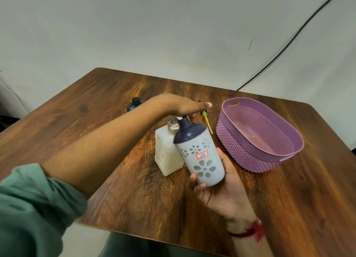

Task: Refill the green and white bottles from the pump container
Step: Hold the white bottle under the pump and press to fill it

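The white plastic bottle, patterned with grey flowers under a dark blue domed shoulder and carrying a small red-edged label, is leaning toward eleven o'clock above the middle of the brown wooden table, its neck sitting right under the pump's nozzle. The right hand is gripping it from below, fingers and thumb curling round its base. Just beside it at nine o'clock, the translucent cream square pump container is standing upright on the wood. The left hand, fingers straight and together, is pressing palm-down on the pump head. At eleven o'clock, behind that forearm, the dark green bottle is showing only its top and shoulder. A thin yellow-green tube is lying at one o'clock, near the oval purple woven-pattern plastic basket sitting at three o'clock.
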